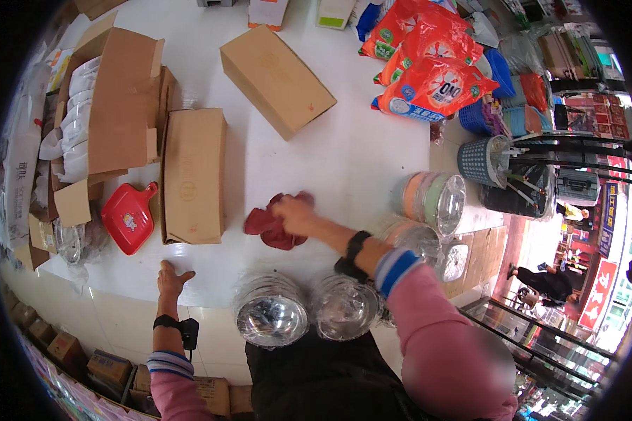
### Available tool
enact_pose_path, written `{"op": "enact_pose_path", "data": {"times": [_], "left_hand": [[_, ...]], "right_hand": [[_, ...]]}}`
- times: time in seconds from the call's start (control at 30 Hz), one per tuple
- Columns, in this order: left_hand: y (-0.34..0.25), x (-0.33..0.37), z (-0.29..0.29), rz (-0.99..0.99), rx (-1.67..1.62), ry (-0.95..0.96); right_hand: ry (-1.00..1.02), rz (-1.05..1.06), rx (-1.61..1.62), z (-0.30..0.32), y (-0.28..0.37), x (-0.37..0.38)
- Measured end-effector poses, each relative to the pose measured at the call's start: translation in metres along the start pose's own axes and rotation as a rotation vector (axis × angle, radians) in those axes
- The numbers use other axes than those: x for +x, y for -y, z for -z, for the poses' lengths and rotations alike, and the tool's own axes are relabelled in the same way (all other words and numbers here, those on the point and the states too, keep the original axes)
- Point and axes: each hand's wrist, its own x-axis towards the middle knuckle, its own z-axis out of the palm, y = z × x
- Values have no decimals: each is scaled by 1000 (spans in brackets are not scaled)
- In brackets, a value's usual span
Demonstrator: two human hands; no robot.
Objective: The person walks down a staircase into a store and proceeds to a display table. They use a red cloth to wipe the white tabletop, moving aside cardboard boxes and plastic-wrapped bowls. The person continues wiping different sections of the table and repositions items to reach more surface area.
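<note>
My right hand (296, 216) is pressed onto a bunched dark red cloth (261, 223) on the white tabletop (372, 140), its fingers partly sunk into the folds. At the table's near edge rests my left hand (170, 281), thumb spread from the fingers and nothing in it. Just beyond it lie a red square dish with a handle (128, 219) and a long closed cardboard box (194, 175). Between my forearms, stacks of plastic-wrapped shiny metal bowls (270, 319) stand at the near edge, with another wrapped stack (344, 309) beside them.
A second cardboard box (279, 81) lies farther back. An opened carton (123, 98) with wrapped white dishes is at left. Red detergent bags (435, 88) sit at the far right, near a grey perforated basket (484, 161). Wrapped coloured bowls (432, 200) stand right of my arm.
</note>
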Motion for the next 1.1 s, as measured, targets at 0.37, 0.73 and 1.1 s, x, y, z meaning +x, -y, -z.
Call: {"op": "enact_pose_path", "data": {"times": [0.37, 0.73, 1.1], "left_hand": [[-9, -11, 10, -8, 82, 30], [-12, -9, 7, 17, 72, -20], [-17, -15, 13, 18, 84, -14]], "right_hand": [[-567, -430, -143, 48, -69, 68], [266, 376, -295, -23, 28, -4], [-440, -22, -395, 44, 18, 143]]}}
